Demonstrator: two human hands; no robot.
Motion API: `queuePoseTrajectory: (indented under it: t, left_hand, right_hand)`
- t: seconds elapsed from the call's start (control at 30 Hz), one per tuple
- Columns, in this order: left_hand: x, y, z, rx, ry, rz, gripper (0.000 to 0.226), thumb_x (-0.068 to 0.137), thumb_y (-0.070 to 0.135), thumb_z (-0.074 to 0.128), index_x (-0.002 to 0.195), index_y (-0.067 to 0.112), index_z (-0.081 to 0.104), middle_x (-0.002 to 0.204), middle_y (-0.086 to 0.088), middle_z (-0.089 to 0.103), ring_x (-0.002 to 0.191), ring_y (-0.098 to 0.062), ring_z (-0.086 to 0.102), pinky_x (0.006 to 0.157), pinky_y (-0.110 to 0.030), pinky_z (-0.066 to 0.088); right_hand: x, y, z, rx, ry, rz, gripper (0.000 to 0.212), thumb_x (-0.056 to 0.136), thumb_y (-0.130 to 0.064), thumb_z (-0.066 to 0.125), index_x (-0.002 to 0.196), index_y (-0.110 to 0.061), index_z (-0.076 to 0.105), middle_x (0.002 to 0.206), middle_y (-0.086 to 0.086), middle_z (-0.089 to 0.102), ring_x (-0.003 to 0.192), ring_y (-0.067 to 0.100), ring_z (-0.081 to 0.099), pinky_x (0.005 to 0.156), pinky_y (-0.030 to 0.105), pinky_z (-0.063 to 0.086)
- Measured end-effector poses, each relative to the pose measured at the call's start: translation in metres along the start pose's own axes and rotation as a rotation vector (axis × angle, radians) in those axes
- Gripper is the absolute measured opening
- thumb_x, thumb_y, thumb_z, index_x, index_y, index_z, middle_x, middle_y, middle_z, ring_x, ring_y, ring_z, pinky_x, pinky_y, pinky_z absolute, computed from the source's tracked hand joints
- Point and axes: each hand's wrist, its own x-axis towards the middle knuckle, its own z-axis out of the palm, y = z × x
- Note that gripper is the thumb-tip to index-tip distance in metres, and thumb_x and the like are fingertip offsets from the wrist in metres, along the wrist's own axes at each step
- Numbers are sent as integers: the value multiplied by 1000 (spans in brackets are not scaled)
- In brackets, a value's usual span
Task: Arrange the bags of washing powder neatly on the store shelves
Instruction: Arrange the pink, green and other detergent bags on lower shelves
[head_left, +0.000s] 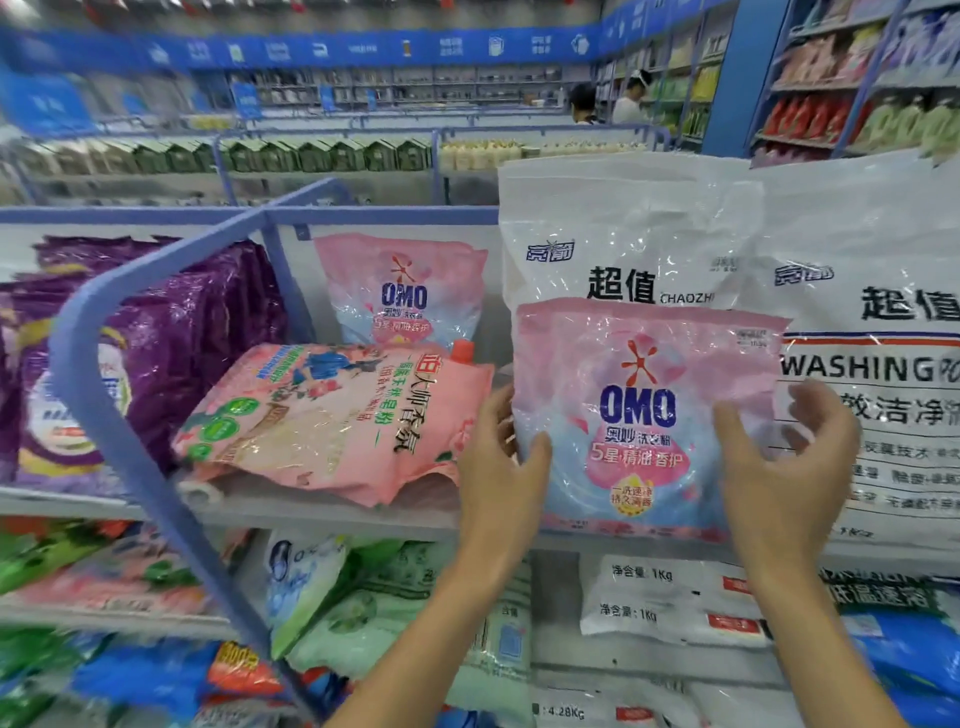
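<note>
Glossy crinkled plastic OMO bag (641, 415); smooth blue-painted metal shelf rail (130, 415).

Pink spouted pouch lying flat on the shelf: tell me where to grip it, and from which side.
Take the pink plastic pouch at its top seam beside the orange cap, from the front right; that end lies exposed, while the blue rail fences its left.

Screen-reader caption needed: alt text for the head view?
A left hand grips a pink OMO bag upright on a shelf, right hand cupped at its other edge. Large white bags stand behind; a pink pouch lies flat nearby.
</note>
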Motion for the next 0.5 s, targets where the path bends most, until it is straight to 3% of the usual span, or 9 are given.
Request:
queuePoseTrajectory:
  t: [0.03,0.1,0.2,0.33,0.4,0.5]
  left_hand:
    - [-1,2,-9,40,-32,24,48,93,8,66,126,42,58,109,28,69,103,9,64,89,-22,57]
    - [-2,7,-34,105,-49,51,42,95,12,69,129,34,58,115,21,68,105,7,64,92,-20,55]
    - [1,8,-80,157,22,75,36,94,17,71,127,29,64,118,18,68,106,5,65,92,-19,55]
    - [35,-4,-146,470,176,128,35,95,21,68,129,26,66,128,15,67,121,1,58,108,-30,46]
    - [61,-6,-175,636,152,71,44,94,32,69,136,22,61,137,7,62,128,-8,53,107,-28,39]
    - [103,-7,-205,792,16,36,61,87,46,75,139,20,59,140,0,61,125,-16,54,102,-31,39]
  right_hand:
    - [-7,-4,0,-27,22,-83,57,89,-26,78,137,-17,50,132,-7,49,121,18,53,104,36,47]
    - [-27,-17,3,-28,-41,-236,41,89,-14,77,126,-14,58,120,-9,52,111,20,56,97,32,48]
    - [-76,-31,15,108,-317,-244,22,88,-10,78,99,-24,65,98,-14,64,86,9,62,79,17,49]
    - [-142,-45,56,154,-733,-38,5,91,-28,75,87,-31,73,83,-8,72,81,11,68,72,17,51]
    - [-161,-50,81,116,-854,156,8,91,-33,75,84,-31,75,82,-15,73,80,2,67,71,14,48]
    - [-173,-60,113,53,-946,375,23,88,-54,66,88,-34,77,83,-19,75,82,-4,67,78,18,49]
